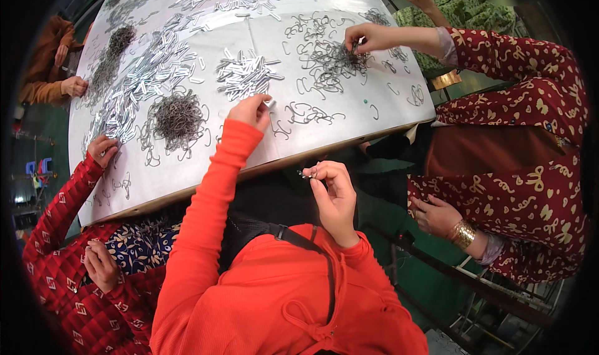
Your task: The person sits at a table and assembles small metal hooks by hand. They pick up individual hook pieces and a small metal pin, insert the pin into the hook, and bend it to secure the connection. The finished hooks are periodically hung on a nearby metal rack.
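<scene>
Head view: the person in the orange-red top (274, 286) sits at six o'clock, facing a white worktop (396, 113) that fills the upper half. The left hand (251, 111) is over the near part of the worktop, at eleven o'clock from the centre, fingers curled inward; a small silvery piece (270, 104) shows at its fingertips, though whether it is pinched cannot be made out. The right hand (335, 199), at four o'clock from the centre and short of the worktop's edge, pinches small dark and silvery metal bits (306, 174) between thumb and fingers.

With the left hand as the dial's middle, a pile of short silvery metal strips (246, 75) lies just beside it at twelve o'clock, and a longer band of strips (156, 68) at ten. A dense heap of dark wire hooks (178, 119) sits at nine, loose hooks (310, 113) at three, and a spread-out heap of hooks (331, 64) at two.

A co-worker's hand (367, 38), its maroon printed sleeve (493, 49) reaching in from two o'clock of the view, touches that spread-out heap. At nine o'clock another co-worker's hand (103, 150), in a red patterned sleeve (62, 208), rests by the band of strips.
</scene>
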A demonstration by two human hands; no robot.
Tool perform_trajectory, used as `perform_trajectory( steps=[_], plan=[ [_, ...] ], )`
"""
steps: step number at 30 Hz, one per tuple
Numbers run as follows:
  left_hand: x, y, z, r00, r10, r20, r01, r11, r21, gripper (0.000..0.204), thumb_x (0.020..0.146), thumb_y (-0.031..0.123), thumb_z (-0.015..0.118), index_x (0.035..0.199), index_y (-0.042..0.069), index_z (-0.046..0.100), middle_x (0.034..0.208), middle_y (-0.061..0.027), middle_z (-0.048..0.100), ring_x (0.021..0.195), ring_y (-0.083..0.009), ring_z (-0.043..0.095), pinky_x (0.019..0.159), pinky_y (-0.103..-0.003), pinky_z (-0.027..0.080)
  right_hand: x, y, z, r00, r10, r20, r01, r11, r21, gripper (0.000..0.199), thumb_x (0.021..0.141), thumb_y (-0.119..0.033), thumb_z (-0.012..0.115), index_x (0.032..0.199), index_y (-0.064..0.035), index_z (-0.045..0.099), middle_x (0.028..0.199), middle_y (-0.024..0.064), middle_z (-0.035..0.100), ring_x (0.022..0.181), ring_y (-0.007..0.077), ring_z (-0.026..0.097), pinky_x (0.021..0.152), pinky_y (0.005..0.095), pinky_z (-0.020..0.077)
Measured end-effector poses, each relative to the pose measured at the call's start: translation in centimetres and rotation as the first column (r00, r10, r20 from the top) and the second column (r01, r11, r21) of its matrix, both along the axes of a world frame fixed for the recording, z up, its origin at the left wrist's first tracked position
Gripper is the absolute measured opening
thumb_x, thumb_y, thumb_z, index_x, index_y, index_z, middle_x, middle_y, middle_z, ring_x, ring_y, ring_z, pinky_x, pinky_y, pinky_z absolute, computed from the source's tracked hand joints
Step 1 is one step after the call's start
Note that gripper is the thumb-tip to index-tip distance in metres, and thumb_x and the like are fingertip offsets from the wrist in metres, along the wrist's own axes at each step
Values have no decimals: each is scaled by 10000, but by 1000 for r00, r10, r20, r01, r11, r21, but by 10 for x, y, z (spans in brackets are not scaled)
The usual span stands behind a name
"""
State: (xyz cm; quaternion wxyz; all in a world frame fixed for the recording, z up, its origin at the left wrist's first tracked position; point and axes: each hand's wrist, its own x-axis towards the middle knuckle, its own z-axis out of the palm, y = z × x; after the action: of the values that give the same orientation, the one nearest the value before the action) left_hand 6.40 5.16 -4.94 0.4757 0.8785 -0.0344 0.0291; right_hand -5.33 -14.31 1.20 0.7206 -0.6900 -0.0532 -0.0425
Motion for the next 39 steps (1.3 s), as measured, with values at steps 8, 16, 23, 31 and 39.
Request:
perform_trajectory(
  steps=[8, 16, 23, 31, 39],
  plan=[
    [-81, -39, 72, 891, -265, -368, -169, 558, -812, 226, 847, 7, 632, 1065, -42, 600, 906, -42, 636, 823, -84, 602, 745, -213, 499, 12, 2, 2, 989, 2, 146, 36, 966, -257, 146, 772, 58, 643, 892, -2, 584, 925, 118, 586, 844, 232, 593, 752, 308, 478],
    [-85, -35, 77, 898, -274, -344, -115, 609, -785, 129, 843, -2, 635, 969, -13, 607, 935, -57, 632, 830, -91, 606, 749, -213, 499, 13, 2, 7, 986, 20, 167, 34, 947, -318, 148, 771, 52, 649, 891, -8, 587, 904, 119, 589, 839, 243, 595, 742, 316, 481],
    [-90, -36, 76, 984, -148, 98, 175, 907, -383, 125, 762, -48, 646, 869, 16, 643, 879, -70, 601, 826, -167, 595, 719, -258, 474, 22, -12, -10, 985, -26, 170, 67, 968, -242, 130, 779, 46, 631, 888, -13, 591, 919, 106, 591, 822, 222, 594, 722, 301, 476],
    [-94, -38, 76, 978, -200, 53, 203, 890, -408, 156, 732, -60, 651, 868, 19, 649, 877, -89, 601, 786, -173, 601, 704, -269, 482, 162, -34, -54, 992, -55, 116, 121, 698, -706, 107, 810, -99, 639, 872, -17, 607, 853, 122, 605, 762, 281, 592, 673, 385, 475],
    [-95, -38, 76, 978, -197, 74, 210, 892, -400, 166, 730, -61, 659, 876, 17, 642, 863, -86, 604, 750, -159, 607, 682, -259, 491, 191, -15, -64, 1000, -14, 18, 22, 288, -957, 152, 801, -139, 646, 883, -14, 616, 889, 162, 637, 847, 332, 623, 716, 443, 503]
  ],
)
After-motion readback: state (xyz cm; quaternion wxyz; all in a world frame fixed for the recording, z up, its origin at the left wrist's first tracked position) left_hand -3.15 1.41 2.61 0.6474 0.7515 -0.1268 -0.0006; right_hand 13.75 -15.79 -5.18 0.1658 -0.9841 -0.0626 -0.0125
